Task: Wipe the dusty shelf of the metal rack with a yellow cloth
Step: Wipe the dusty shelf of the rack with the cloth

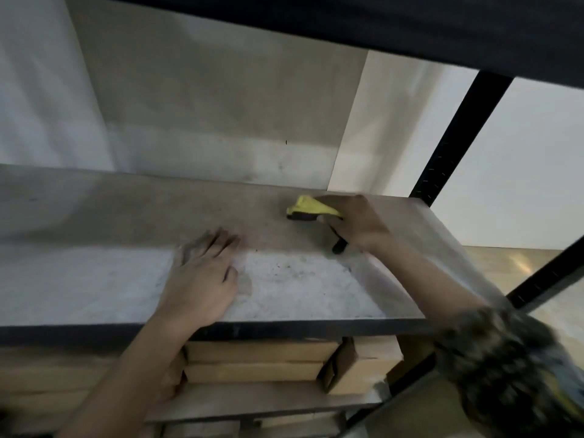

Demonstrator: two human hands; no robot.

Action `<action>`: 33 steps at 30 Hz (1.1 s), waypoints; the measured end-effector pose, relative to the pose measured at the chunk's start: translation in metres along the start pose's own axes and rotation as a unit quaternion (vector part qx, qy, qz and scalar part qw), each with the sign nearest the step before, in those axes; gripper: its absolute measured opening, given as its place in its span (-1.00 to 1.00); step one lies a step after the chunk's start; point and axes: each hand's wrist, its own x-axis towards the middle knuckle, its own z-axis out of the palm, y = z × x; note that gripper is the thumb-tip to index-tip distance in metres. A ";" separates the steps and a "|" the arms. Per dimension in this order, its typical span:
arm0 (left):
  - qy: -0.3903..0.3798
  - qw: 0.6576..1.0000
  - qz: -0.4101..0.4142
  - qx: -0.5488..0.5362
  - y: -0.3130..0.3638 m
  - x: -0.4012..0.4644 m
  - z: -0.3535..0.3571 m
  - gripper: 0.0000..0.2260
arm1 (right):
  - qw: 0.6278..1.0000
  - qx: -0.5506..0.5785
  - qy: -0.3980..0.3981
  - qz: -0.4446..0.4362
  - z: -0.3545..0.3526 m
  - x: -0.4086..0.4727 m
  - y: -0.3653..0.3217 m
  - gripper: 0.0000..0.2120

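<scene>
— Two hands on one shelf, both in view. Nearest to us, below the shelf's front edge: stacked cardboard boxes [259,361] on the lower level, tan, flat, packed close together.

— And the sleeve at the lower right?

— Patterned sleeve [505,368], dark and mottled, blurred. It belongs to the right arm, which reaches up and across the shelf's right end.

— Left hand?

— Left hand [202,276] lies palm down on the shelf [94,279], just behind the front lip. Fingers straight, spread a little, tips pointing toward the wall. It holds nothing. Surface around it is pale and speckled with dust.

— Now the cloth.

— Yellow cloth [311,206] sits farther back, toward the right rear of the shelf, well apart from the left hand and touching the right one. Right hand [357,226] is curled over it; the cloth pokes out past the fingers to the left. Something dark shows under the cloth and again below the palm. Cannot tell what it is.

— How tight is the grip?

— Fingers bent round the cloth, that much is plain. Blur hides more.

— Beyond that?

— Black upright post [455,134] of the rack at the right rear, then a pale wall [205,105] behind the shelf, shaded grey. Dark underside of the upper shelf [410,23] across the top.
</scene>
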 end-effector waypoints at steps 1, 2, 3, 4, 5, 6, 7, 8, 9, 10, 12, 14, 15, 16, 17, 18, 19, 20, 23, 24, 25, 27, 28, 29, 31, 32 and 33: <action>-0.002 1.000 0.000 0.000 0.000 0.000 0.000 -0.40 | 1.000 -0.003 0.020 0.014 0.007 0.009 0.008 -0.67; -0.002 1.000 0.001 0.000 0.001 0.000 -0.001 -0.41 | 0.999 -0.015 0.027 0.021 0.017 0.012 0.012 -0.68; -0.002 1.000 0.002 -0.001 0.000 0.000 -0.001 -0.44 | 0.999 -0.027 0.033 0.023 0.027 0.009 0.012 -0.69; -0.002 1.000 0.002 -0.003 -0.001 0.000 -0.001 -0.48 | 0.999 -0.030 0.029 0.016 0.033 0.000 0.005 -0.69; -0.003 1.000 0.002 -0.005 -0.001 0.000 -0.001 -0.52 | 0.999 -0.031 0.014 -0.008 0.037 -0.014 -0.005 -0.69; -0.003 1.000 0.002 -0.005 -0.001 0.000 -0.001 -0.54 | 0.999 -0.021 -0.009 -0.047 0.038 -0.033 -0.019 -0.69; -0.002 1.000 0.003 -0.004 -0.001 0.000 0.000 -0.54 | 0.994 -0.014 -0.031 -0.100 0.038 -0.053 -0.032 -0.68; -0.001 1.000 0.005 -0.002 -0.001 -0.001 0.000 -0.54 | 0.988 -0.009 -0.054 -0.146 0.036 -0.072 -0.044 -0.66; -0.001 1.000 0.008 0.000 -0.001 0.000 0.000 -0.52 | 0.981 0.004 -0.082 -0.174 0.033 -0.089 -0.056 -0.64; -0.002 1.000 0.009 -0.001 -0.002 0.000 0.001 -0.48 | 0.975 0.027 -0.111 -0.188 0.030 -0.102 -0.064 -0.63; -0.004 1.000 0.011 -0.009 -0.003 0.001 0.001 -0.44 | 0.968 0.083 -0.141 -0.191 0.021 -0.115 -0.069 -0.67; -0.004 1.000 0.019 -0.013 -0.004 0.001 0.002 -0.52 | 0.977 0.103 -0.128 -0.137 0.006 -0.115 -0.068 -0.77; -0.004 1.000 0.023 -0.015 -0.005 0.000 0.001 -0.54 | 0.986 0.097 -0.091 -0.098 -0.002 -0.109 -0.061 -0.84; -0.004 1.000 0.026 -0.018 -0.005 -0.001 0.001 -0.55 | 0.995 0.073 -0.034 -0.056 -0.011 -0.100 -0.051 -0.87; -0.005 0.999 0.028 -0.020 -0.004 -0.002 0.000 -0.55 | 0.999 0.038 0.025 -0.016 -0.019 -0.089 -0.037 -0.89; -0.007 0.999 0.027 -0.022 -0.003 -0.002 -0.001 -0.55 | 0.997 0.012 0.069 0.019 -0.026 -0.078 -0.022 -0.85; -0.007 0.999 0.027 -0.020 -0.003 -0.002 -0.001 -0.55 | 0.995 0.009 0.086 0.055 -0.031 -0.067 -0.007 -0.80; -0.005 0.999 0.027 -0.018 -0.003 -0.001 -0.001 -0.55 | 0.992 0.033 0.077 0.091 -0.032 -0.057 0.006 -0.75; 0.002 1.000 0.020 -0.004 -0.001 -0.001 0.000 -0.55 | 0.988 0.051 -0.002 0.147 -0.014 -0.035 0.037 -0.61; 0.002 1.000 0.016 -0.002 -0.001 -0.001 0.001 -0.55 | 0.989 0.018 -0.013 0.144 -0.006 -0.030 0.044 -0.56; 0.004 1.000 0.015 -0.002 -0.001 -0.002 0.001 -0.55 | 0.990 -0.031 -0.006 0.137 -0.001 -0.027 0.049 -0.54; 0.011 1.000 0.013 -0.003 0.001 -0.002 0.001 -0.55 | 0.990 -0.075 0.018 0.122 0.001 -0.027 0.051 -0.56; 0.012 1.000 0.011 -0.003 0.002 -0.002 0.000 -0.55 | 0.992 -0.070 0.018 0.106 0.001 -0.030 0.049 -0.59; 0.011 1.000 0.010 0.000 0.004 -0.003 -0.001 -0.54 | 0.994 -0.074 0.009 0.082 0.002 -0.036 0.043 -0.61; 0.009 1.000 0.008 0.007 0.005 -0.003 -0.003 -0.48 | 0.994 -0.110 -0.026 0.000 0.010 -0.057 0.020 -0.62; 0.007 1.000 0.004 0.010 0.006 -0.003 -0.003 -0.48 | 0.991 -0.116 -0.041 -0.053 0.015 -0.072 0.006 -0.62; 0.007 1.000 0.003 0.012 0.008 -0.004 -0.004 -0.49 | 0.988 -0.100 -0.053 -0.104 0.019 -0.088 -0.009 -0.60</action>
